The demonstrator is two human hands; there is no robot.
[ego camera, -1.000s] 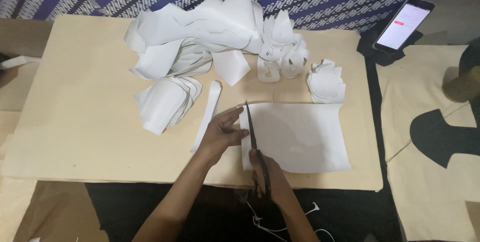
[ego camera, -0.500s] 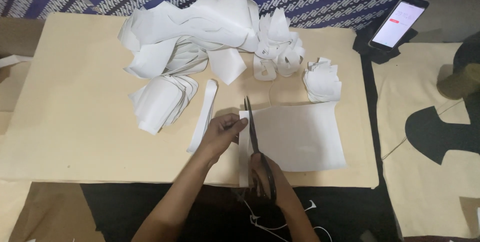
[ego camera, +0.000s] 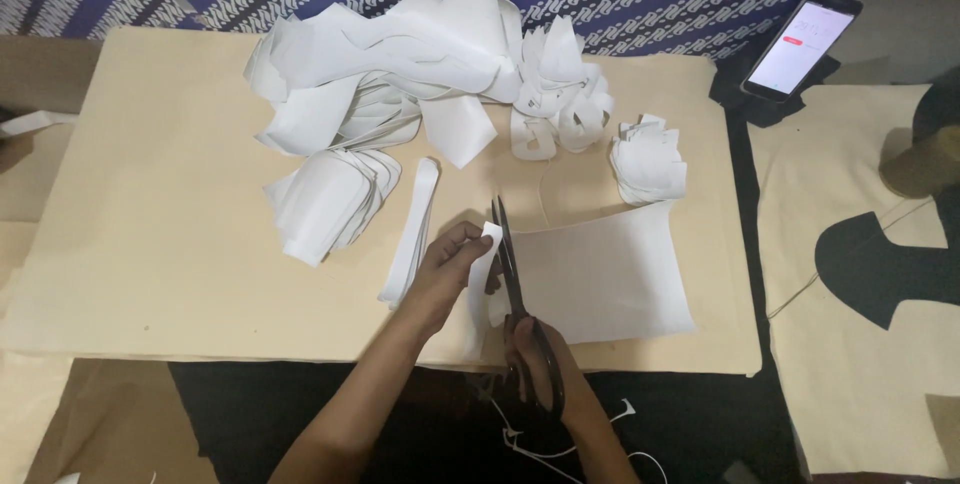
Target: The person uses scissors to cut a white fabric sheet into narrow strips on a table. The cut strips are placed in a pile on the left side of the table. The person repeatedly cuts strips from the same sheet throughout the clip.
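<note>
My right hand (ego camera: 540, 359) grips the handles of black scissors (ego camera: 510, 264) whose blades point away from me along the left edge of a white sheet (ego camera: 600, 279). My left hand (ego camera: 447, 272) pinches the narrow white strip (ego camera: 482, 259) being cut off that edge, lifting its far end. Both hands sit at the near edge of a beige board (ego camera: 150, 244).
A long white strip (ego camera: 410, 234) and a stack of cut white pieces (ego camera: 325, 202) lie to the left. A big heap of white offcuts (ego camera: 400, 64) fills the back, with smaller piles (ego camera: 648, 159) on the right. A phone (ego camera: 800, 44) lies at far right.
The scissors have worked further up the sheet's left edge, and my left hand has lifted the freed strip higher. The view has shifted slightly.
</note>
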